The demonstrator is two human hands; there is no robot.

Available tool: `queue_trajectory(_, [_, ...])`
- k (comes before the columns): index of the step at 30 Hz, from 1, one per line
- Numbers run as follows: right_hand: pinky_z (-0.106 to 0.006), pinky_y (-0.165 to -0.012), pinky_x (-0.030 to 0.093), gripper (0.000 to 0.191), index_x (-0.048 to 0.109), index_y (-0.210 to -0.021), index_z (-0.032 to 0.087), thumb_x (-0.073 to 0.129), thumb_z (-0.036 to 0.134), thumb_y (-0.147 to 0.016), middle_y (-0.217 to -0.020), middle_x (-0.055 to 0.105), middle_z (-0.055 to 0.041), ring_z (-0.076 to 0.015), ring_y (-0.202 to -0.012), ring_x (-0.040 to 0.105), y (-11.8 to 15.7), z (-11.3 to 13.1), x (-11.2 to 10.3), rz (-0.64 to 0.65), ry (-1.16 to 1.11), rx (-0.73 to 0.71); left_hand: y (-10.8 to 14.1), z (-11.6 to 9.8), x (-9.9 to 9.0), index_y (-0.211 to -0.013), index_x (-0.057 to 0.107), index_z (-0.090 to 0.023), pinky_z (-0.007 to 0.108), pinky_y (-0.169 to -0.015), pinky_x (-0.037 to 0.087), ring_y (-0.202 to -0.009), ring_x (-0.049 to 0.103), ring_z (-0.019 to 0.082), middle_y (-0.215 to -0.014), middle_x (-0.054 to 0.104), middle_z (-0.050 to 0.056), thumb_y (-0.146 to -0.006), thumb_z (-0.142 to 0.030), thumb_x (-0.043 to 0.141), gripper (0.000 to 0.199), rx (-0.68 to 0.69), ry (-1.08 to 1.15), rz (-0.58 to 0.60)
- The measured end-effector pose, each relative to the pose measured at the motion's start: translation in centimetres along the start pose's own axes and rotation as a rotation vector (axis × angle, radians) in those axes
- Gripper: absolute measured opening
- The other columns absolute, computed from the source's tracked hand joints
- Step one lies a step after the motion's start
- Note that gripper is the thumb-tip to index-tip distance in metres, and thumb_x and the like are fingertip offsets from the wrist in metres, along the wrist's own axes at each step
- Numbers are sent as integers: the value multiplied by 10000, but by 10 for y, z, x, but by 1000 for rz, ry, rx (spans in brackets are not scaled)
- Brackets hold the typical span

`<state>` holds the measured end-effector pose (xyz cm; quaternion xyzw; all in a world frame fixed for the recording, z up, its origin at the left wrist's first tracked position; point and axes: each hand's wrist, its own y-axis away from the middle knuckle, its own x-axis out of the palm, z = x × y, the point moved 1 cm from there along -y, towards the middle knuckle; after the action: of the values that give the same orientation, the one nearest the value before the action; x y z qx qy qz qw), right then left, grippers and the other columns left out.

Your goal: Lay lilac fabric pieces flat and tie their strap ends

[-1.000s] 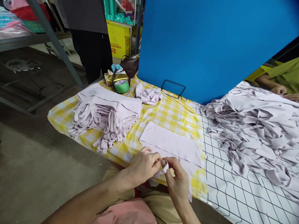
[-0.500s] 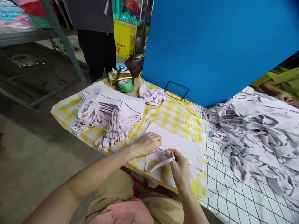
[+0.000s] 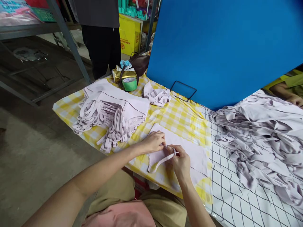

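Observation:
A flat pale lilac fabric piece (image 3: pixel 189 145) lies on the yellow checked tablecloth in front of me, with a narrow strap (image 3: pixel 163 160) curving off its near side. My left hand (image 3: pixel 155 142) rests over the piece's left part, fingers closed in a pinch on the fabric edge. Close to its right, my right hand (image 3: pixel 181 160) is closed on the strap, which is bunched between thumb and fingers. The fingertips of both hands nearly meet, and the exact grip there is partly hidden. Left of my hands lies a neat stack of similar strapped pieces (image 3: pixel 113 97).
A big loose heap of lilac fabric (image 3: pixel 265 135) covers the white grid-lined cloth on the right. Behind stand a blue panel (image 3: pixel 213 47) and a wire stand (image 3: pixel 183 90). Green tape (image 3: pixel 129 84) and a crumpled cloth (image 3: pixel 156 94) lie further back. Two other people are nearby.
My right hand has moved up and closer to my left hand, drawing the strap along. The left fingers now pinch at the fabric edge. The view has shifted slightly.

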<state>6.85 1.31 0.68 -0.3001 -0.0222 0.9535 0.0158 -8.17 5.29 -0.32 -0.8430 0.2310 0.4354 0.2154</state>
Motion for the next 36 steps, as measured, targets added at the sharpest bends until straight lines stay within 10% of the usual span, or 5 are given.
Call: queue_trajectory(36, [-299,-647,355,369,651,-872,191,392,6,-684,-737,619,-49,-208,-711,441,5,-7,-3,36,615,-492,-4,12,7,-729,689,-189,273,-791,380,-886,513,161,-805,605,10,-779,-197,599,104,33,128,-65])
